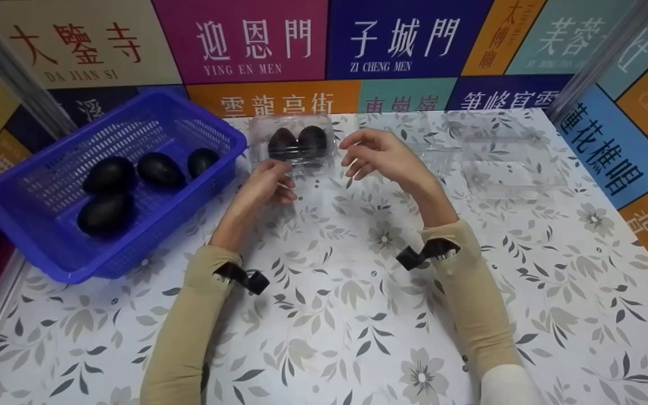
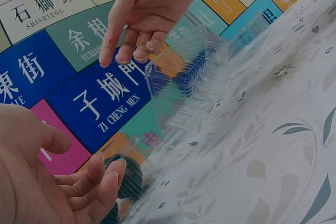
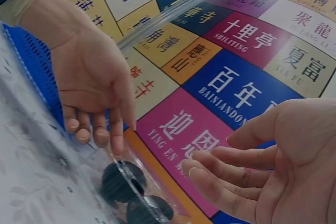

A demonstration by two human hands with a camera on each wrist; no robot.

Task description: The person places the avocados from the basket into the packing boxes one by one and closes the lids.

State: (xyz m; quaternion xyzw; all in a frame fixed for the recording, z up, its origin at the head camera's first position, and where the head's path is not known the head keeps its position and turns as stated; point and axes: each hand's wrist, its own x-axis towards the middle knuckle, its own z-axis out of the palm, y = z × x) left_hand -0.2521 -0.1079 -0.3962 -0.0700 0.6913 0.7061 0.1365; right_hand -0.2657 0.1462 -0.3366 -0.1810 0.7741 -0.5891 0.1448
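Clear box [image 1: 296,122] with two dark egg-shaped items [image 1: 313,142] inside, parked beside the blue basket [image 1: 127,247], probably for easy reach. With left hand [image 1: 266,183] and right hand [image 1: 383,157] loose, empty, close by, maybe for access from two sides.

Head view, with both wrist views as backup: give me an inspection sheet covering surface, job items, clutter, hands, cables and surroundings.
Surface: white table top printed with grey leaves and flowers.
Job items: blue basket on the person's left, four dark egg-shaped items visible inside; clear box near the back edge holding two dark ovals; whether it is closed cannot be told.
Clutter: clear containers right of the box; exact count unclear.
Hands: left hand at the box's front, contact unclear; right hand to its right, holding nothing.
Cables: nothing seen.
Surroundings: coloured sign panels, metal posts at the corners.
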